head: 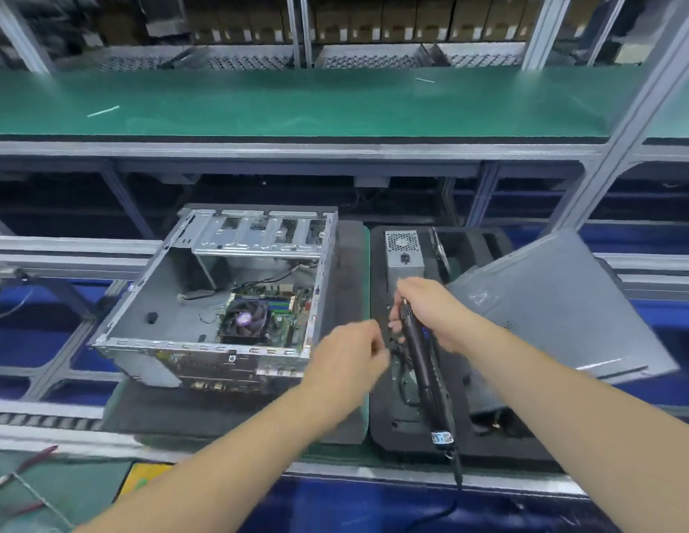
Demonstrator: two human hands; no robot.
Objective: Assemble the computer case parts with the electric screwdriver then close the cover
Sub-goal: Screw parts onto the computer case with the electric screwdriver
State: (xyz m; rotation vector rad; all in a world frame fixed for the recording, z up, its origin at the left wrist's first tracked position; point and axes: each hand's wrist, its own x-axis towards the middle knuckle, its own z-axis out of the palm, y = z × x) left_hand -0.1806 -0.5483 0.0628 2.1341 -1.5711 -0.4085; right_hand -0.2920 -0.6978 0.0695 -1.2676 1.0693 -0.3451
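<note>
The electric screwdriver (425, 363), black and slim, slants across the middle right of the view, its tip up near 12 o'clock and its cord end down near 6 o'clock, held over a black foam tray (489, 436). The right hand (431, 313) grips its upper barrel, fingers curled around it. At 9 o'clock from the tool, the left hand (354, 352) is blurred, its fingers curled as if pinching something small, though what it holds cannot be told. Farther toward 9 o'clock, the open computer case (219, 294) lies on a dark pad on the surface, with the motherboard and its cooler fan (244, 319) showing inside. At 2 o'clock from the screwdriver, the grey cover (558, 302) rests tilted against the tray. At 12 o'clock a power supply (405, 251) stands in the tray. A green shelf (296, 101) runs across beyond
</note>
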